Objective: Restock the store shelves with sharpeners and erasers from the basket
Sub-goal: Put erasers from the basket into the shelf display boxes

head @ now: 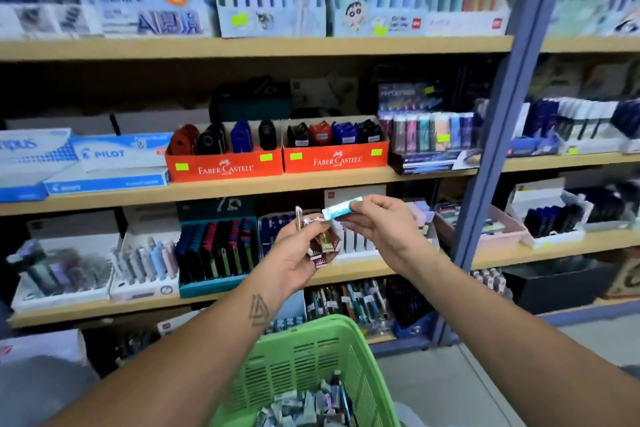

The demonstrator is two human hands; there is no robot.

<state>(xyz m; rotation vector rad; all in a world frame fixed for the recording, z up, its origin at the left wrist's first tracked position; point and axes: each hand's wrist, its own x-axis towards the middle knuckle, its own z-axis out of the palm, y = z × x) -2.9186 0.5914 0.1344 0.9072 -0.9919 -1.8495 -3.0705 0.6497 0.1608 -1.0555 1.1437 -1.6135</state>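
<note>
Eraser (341, 210), white-and-teal, pinched between right hand (375, 224) thumb and fingertips. Small metallic pieces, possibly sharpeners (323, 246), clutched in curled left hand (299, 253) fingers, above green basket (311, 357).

green slatted basket (304, 354), orange boxes (277, 166)

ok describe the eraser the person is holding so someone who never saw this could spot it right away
Start at the two orange Faber-Castell boxes on the middle shelf and drop to the two raised hands in front of the shelf below. The right hand pinches a small teal and white eraser by one end. The left hand grips a cluster of gold and pink metallic pieces instead.
</note>
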